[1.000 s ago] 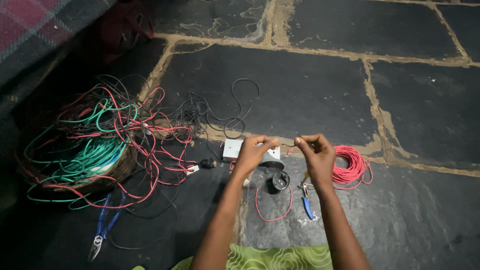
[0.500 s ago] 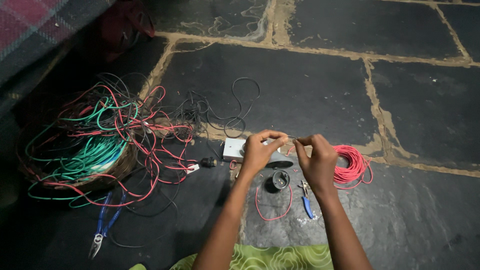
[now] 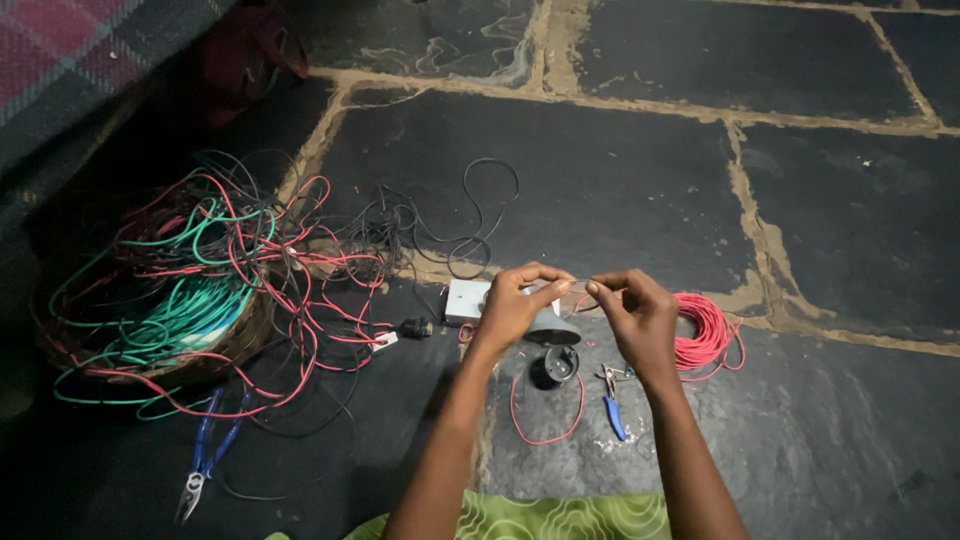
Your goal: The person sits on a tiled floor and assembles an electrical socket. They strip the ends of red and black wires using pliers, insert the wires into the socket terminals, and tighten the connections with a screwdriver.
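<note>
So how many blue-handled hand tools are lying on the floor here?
2. A large pair of blue-handled pliers lies at lower left, below the basket of tangled wires. A smaller blue-handled tool lies under the right hand. The wire heap might hide others.

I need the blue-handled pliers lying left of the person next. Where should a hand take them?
Grip the blue-handled pliers by the two blue handles, from above. They lie flat on the stone floor, metal jaws toward the person, handles slightly spread and running up toward the wire-filled basket.
</note>
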